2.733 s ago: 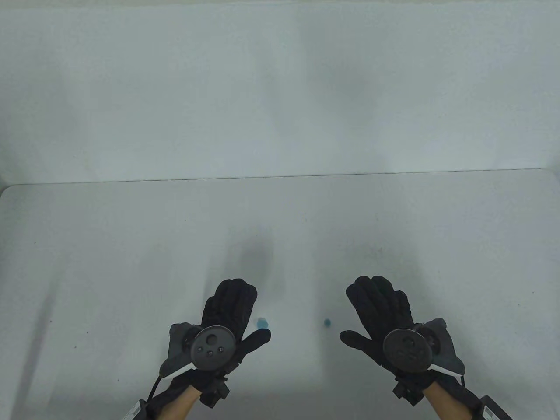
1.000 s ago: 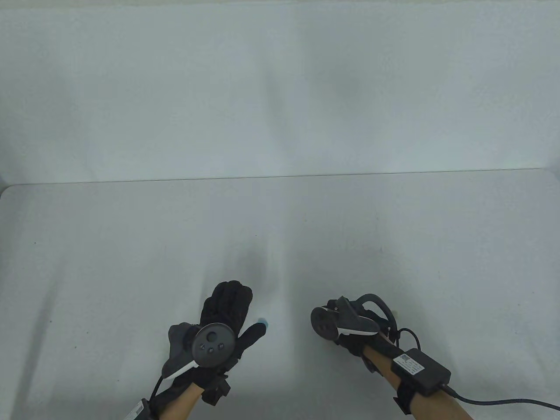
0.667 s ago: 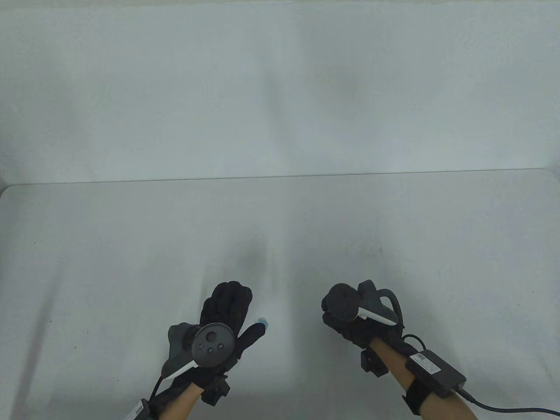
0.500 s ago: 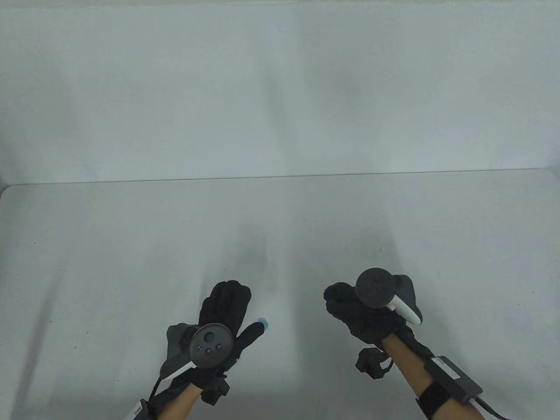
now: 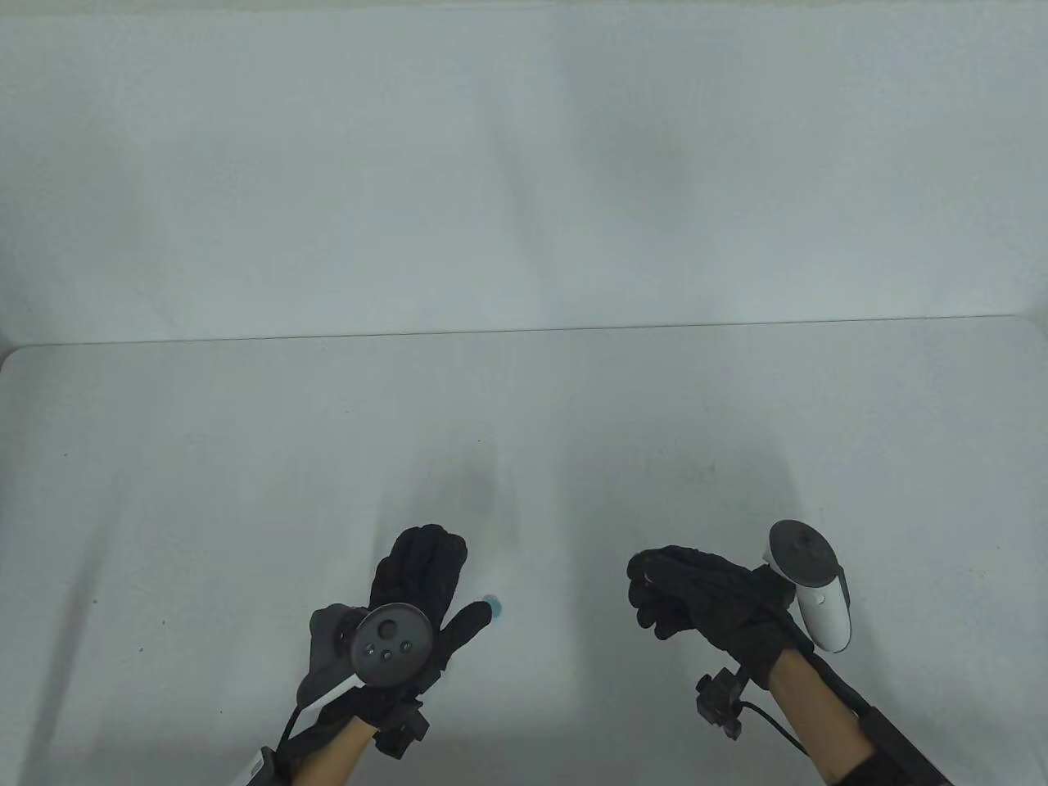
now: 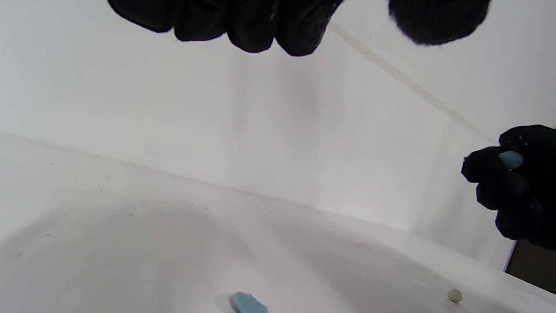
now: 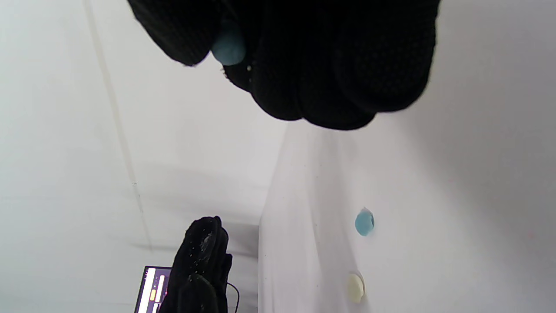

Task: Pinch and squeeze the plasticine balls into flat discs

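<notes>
Listing by view.

Table view: white table (image 5: 246,491). Left hand (image 5: 409,598) low and palm down over it, fingers stretched out together, thumb spread to the side. Flattened blue disc (image 5: 494,607) on the table, just at the tip of that thumb. Right hand (image 5: 704,598) raised and turned on its side, fingers curled toward the left; the grip itself is hidden from above.

Left wrist view: left fingertips (image 6: 252,26) hang loose at the top edge, holding nothing. Blue disc (image 6: 246,303) lies on the table near the bottom edge. Right hand (image 6: 517,187) at the right edge, thumb and fingers pinching a small blue ball (image 6: 510,159). Small pale lump (image 6: 454,295) on the table at lower right.

Right wrist view: right hand (image 7: 304,56) fills the top, fingers bunched, blue ball (image 7: 229,47) pressed between thumb and fingertips. Blue disc (image 7: 364,222) on the table, pale lump (image 7: 355,287) near it. Left hand (image 7: 202,265) at the bottom edge.
</notes>
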Available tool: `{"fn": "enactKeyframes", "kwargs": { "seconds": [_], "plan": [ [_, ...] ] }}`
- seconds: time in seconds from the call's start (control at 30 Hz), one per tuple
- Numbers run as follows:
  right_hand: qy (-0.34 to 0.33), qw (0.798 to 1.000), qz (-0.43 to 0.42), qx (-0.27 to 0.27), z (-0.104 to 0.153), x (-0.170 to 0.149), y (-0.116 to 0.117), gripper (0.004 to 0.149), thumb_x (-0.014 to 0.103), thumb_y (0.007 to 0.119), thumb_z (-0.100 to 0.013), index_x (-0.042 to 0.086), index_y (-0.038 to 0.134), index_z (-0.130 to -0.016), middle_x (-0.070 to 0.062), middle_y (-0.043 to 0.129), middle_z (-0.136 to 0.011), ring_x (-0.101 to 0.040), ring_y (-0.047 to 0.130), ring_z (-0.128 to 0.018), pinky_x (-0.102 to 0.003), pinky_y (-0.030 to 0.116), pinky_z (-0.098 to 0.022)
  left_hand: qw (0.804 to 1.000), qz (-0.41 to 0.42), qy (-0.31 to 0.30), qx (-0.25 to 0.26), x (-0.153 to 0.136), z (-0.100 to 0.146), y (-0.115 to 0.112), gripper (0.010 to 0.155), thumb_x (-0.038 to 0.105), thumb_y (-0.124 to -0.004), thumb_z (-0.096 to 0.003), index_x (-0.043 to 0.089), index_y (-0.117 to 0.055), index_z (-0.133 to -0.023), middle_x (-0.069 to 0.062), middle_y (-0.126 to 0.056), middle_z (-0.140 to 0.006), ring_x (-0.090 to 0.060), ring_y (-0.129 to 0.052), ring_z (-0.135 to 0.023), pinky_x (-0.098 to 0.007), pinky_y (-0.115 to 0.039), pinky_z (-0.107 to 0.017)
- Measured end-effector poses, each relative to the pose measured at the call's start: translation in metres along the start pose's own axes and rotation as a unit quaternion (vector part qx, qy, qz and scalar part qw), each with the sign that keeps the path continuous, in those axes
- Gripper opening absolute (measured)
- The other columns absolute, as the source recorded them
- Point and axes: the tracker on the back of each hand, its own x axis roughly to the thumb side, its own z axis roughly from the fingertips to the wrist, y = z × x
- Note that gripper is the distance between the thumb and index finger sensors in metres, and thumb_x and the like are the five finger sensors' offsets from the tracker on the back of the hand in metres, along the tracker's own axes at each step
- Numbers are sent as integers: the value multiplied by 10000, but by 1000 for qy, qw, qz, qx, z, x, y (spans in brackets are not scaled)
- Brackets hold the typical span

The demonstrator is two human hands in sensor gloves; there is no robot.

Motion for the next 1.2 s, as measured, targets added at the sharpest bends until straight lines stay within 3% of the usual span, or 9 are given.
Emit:
{"fn": "enactKeyframes", "kwargs": {
  "seconds": [0.33, 0.57, 0.73, 0.77, 0.93, 1.07, 1.13, 1.2],
  "plan": [
    [9, 999, -40, 33, -3, -11, 9, 407, 290, 689, -598, 61, 784, -921, -178, 942, -799, -325, 1027, -626, -379, 944, -437, 1000, 15, 7, -6, -3, -1, -1, 793, 537, -620, -542, 40, -474, -1143, -281, -443, -1165, -563, -455, -1063, -640, -475, -733],
    [4, 1000, 0, -25, 1, -6, 13, 390, 275, 709, -561, 60, 812, -870, -145, 982, -668, -204, 1064, -503, -301, 987, -352, 1000, 17, 8, -16, -4, -2, -4, 789, 531, -626, -541, 40, -477, -1141, -280, -445, -1164, -560, -457, -1063, -633, -479, -733],
    [28, 998, -17, -53, 0, -14, 10, 389, 257, 684, -587, 73, 767, -919, -167, 929, -772, -267, 1021, -601, -347, 957, -432, 1000, 21, 12, -18, -6, -2, -4, 790, 530, -625, -543, 38, -475, -1142, -280, -440, -1164, -561, -450, -1063, -634, -471, -734],
    [29, 998, -33, -39, 0, -15, 9, 394, 257, 670, -597, 67, 749, -933, -180, 906, -801, -294, 998, -627, -368, 942, -453, 1000, 19, 14, -18, -6, -2, -4, 788, 528, -626, -543, 38, -474, -1141, -281, -439, -1164, -562, -448, -1063, -634, -471, -734],
    [23, 997, -67, -30, 2, -15, 9, 412, 274, 631, -622, 48, 719, -955, -210, 864, -847, -345, 954, -670, -404, 919, -479, 999, 21, 18, -20, -7, -3, -5, 784, 522, -628, -546, 37, -472, -1142, -281, -433, -1165, -562, -442, -1063, -634, -465, -734],
    [10, 994, -112, -15, 4, -15, 8, 528, 415, 582, -644, 25, 709, -977, -237, 849, -869, -371, 941, -687, -409, 914, -482, 999, 22, 17, -21, -7, -3, -5, 783, 521, -628, -546, 38, -470, -1142, -281, -434, -1165, -562, -442, -1063, -634, -467, -734],
    [7, 993, -120, -17, 4, -15, 8, 581, 476, 645, -616, 29, 705, -983, -234, 847, -883, -371, 948, -699, -392, 922, -473, 999, 23, 18, -24, -7, -3, -6, 782, 520, -629, -547, 37, -471, -1142, -282, -433, -1165, -563, -444, -1061, -634, -466, -733],
    [3, 994, -107, -11, 3, -12, 7, 546, 431, 715, -594, 45, 707, -979, -216, 861, -881, -344, 975, -685, -348, 942, -449, 999, 21, 17, -26, -7, -3, -6, 783, 520, -628, -546, 37, -471, -1142, -283, -435, -1164, -564, -446, -1061, -633, -468, -733]
  ]
}}
